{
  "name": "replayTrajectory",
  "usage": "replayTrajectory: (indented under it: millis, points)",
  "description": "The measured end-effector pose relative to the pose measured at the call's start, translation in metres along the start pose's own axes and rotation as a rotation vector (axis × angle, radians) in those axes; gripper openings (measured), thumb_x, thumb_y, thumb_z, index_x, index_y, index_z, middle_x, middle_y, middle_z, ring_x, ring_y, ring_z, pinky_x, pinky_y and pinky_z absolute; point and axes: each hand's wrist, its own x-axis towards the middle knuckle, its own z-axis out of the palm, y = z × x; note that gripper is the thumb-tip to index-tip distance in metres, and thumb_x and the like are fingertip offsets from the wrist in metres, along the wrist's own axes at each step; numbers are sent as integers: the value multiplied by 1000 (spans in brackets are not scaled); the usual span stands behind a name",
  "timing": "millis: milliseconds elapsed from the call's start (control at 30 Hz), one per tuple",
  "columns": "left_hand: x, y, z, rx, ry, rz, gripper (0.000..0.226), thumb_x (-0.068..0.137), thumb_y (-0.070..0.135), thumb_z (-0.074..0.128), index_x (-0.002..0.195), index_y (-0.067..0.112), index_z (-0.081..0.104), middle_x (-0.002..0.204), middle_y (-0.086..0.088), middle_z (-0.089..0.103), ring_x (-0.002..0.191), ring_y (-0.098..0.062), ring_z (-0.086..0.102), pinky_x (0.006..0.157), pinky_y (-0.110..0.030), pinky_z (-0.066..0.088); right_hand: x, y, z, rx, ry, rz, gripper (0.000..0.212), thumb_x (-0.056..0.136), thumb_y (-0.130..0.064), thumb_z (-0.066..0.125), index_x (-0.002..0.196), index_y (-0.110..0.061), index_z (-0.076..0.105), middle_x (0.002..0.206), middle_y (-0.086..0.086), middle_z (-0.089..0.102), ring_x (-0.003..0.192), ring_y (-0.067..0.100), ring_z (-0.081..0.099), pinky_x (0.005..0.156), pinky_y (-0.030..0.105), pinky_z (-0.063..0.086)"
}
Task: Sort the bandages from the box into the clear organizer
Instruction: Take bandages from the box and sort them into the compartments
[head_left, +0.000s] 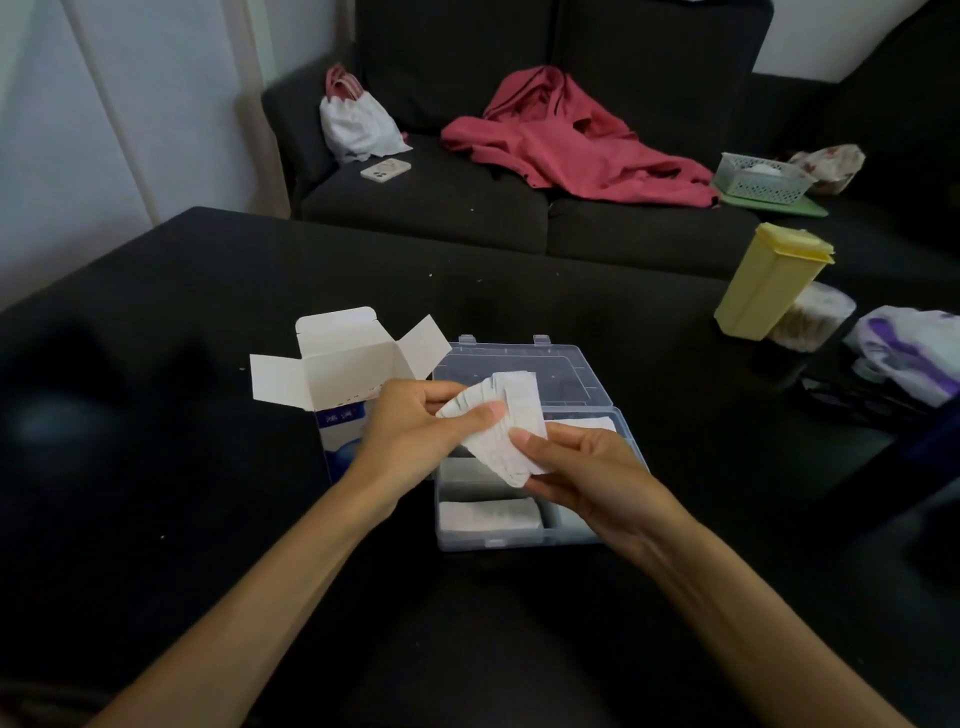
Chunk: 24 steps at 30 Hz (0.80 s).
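A fanned stack of white bandages (501, 423) is held above the clear organizer (530, 441), gripped from both sides. The left hand (410, 434) is curled round the stack's left end, thumb laid across the top of the fan. The right hand (576, 473) pinches the lower right corner, thumb on top and fingers underneath, so each grip is clamped on the bandages. The organizer is seen lying open on the black desk (156, 467), its lid (524, 371) folded back flat on the far side. One flat white pack is seen in the near-left compartment, and more white material shows in the compartment behind it and at the right, partly hidden by the hands. Just left of the organizer the box (337, 379) is stood upright, flaps spread open, white inside and blue on its front; its lower part is covered by the left wrist. At the desk's right edge a yellow container (769, 280) is tilted against a round clear jar (810, 317), with a white and purple bag (909, 353) beside them. Beyond the desk a dark sofa (467, 197) is seen carrying a red garment (571, 140), a white bag (358, 124), a phone (385, 170) and a pale basket (761, 179).
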Motion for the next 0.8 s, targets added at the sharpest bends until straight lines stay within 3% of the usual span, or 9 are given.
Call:
replayTrajectory:
  millis: [133,233,400,500,633,800]
  points:
    - [0,2,-1,-16,-24,-16,9,81,28,70,88,32,66,80,18,70,74,4,67,53,-9,48,1,-5,-6,-67,1,-45,20,85,-19,64,103,-11,69,92,2,74,80,11,70,63,18,53]
    - [0,7,-7,-107,-121,-146,18,81,33,69,97,37,62,84,16,71,75,1,69,53,-13,51,-2,-24,-30,-263,65,-182,16,86,-19,61,99,-12,68,88,1,73,76,9,70,60,15,52]
    - [-2,3,-5,53,-237,-88,15,86,25,65,99,33,65,94,14,71,81,2,68,56,-12,51,-10,-46,-87,-518,93,-246,14,86,-21,59,97,-27,66,95,-3,72,86,8,68,72,22,53]
    - [-1,0,2,144,-184,18,15,85,23,66,97,33,65,96,15,69,82,3,66,57,-9,49,-12,-42,-102,-699,-13,-224,15,87,-18,57,96,-21,69,92,-3,71,83,4,67,68,14,52]
    - [2,-3,9,247,-130,128,18,85,20,67,97,33,66,95,20,67,87,5,63,68,-5,48,-6,-35,-104,-862,-130,-151,19,85,-17,61,101,-15,70,98,-4,70,91,4,65,79,17,52]
    - [9,-2,10,246,-57,168,17,87,19,64,97,32,65,96,20,65,89,9,60,69,0,44,-8,-39,-105,-822,-20,-348,13,86,-15,60,91,-23,68,89,-9,69,81,-4,64,68,7,48]
